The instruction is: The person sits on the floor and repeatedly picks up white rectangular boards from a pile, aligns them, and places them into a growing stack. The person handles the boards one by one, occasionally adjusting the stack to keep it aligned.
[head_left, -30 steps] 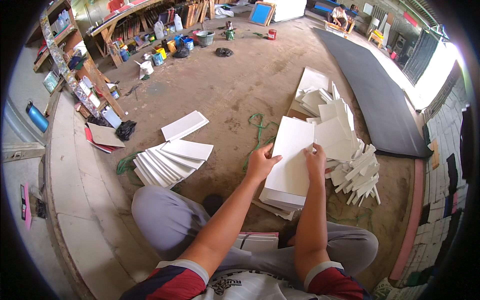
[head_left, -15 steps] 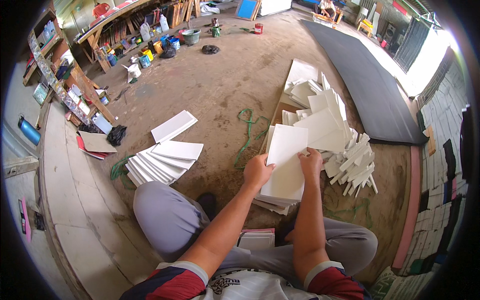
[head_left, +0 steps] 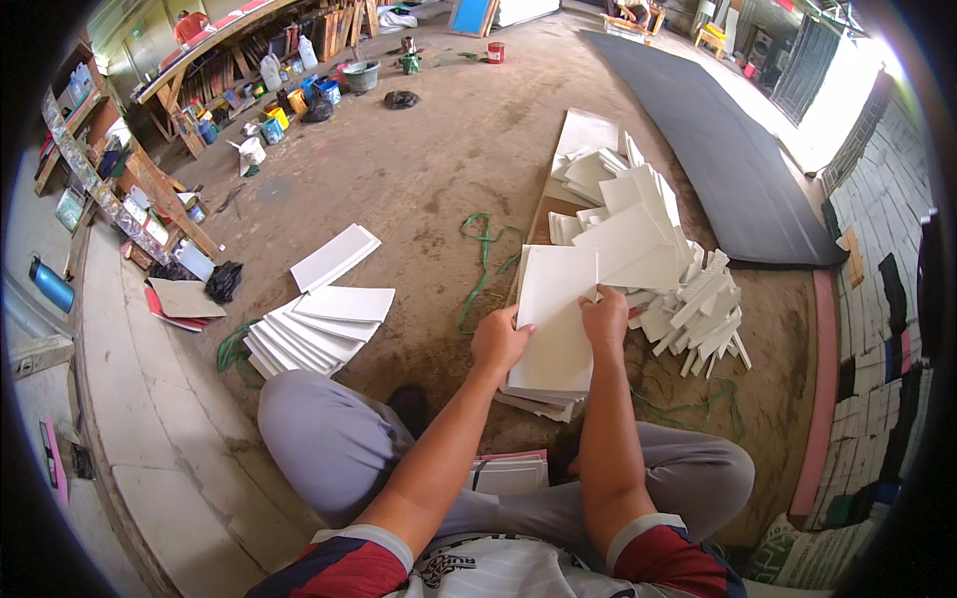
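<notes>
In front of me is a white rectangular sheet, on top of a stack of similar sheets whose lower edges show beneath it. My left hand is closed on the sheet's left edge, its thumb over the top face. On the right edge my right hand grips the sheet, fingers curled at the side and partly hidden. Just beyond my right hand lies a loose heap of white sheets and narrow offcut strips. Fanned-out white sheets rest on the floor left of my hands, with a smaller pile above them.
Green string lies on the floor beyond my left hand. A long dark mat stretches along the far right. More white sheets sit between my legs. Paint cans and buckets stand at the far left beside a wooden bench.
The held sheet has turned slightly and now sits squarer over the stack. Both hands still hold its sides. The whole view has shifted a little.
</notes>
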The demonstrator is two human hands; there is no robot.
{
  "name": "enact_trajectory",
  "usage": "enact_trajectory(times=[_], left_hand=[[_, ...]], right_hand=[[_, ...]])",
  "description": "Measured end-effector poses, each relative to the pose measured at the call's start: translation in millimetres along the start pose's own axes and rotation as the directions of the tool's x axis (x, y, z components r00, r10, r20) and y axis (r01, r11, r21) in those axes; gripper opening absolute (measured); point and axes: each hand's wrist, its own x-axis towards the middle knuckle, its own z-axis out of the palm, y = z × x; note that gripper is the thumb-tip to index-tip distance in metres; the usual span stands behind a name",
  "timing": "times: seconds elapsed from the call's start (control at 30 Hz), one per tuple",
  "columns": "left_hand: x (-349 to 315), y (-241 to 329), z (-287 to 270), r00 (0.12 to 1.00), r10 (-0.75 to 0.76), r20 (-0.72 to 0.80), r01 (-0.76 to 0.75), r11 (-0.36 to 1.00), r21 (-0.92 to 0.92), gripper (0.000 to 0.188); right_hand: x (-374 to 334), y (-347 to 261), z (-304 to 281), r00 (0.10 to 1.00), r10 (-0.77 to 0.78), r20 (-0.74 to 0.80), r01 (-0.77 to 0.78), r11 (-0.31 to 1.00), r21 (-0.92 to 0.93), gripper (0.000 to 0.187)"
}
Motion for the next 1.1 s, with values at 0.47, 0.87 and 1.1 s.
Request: enact_trajectory(times=[0.47, 0.87, 1.1], left_hand=[[31.1, -53.0, 1.5, 0.955, -0.005, -0.296, -0.085, 0.953, -0.29, 0.047], [90.8, -234.7, -64.3, 0.628, -0.771, -0.101, 0.341, 0.39, -0.855, 0.025], [173.4, -331.8, -65.6, 0.316, -0.942, 0.115, 0.283, -0.022, -0.959, 0.042]], right_hand=[[-30.7, -69.7, 13.9, 0.926, -0.339, -0.163, 0.357, 0.929, 0.097, 0.042], [-148.3, -112.6, 226.4, 0.883, -0.292, 0.369, 0.074, 0.861, 0.503, 0.052], [-145.7, -90.4, 275.3, 0.824, -0.279, 0.493, 0.037, 0.895, 0.444, 0.057]])
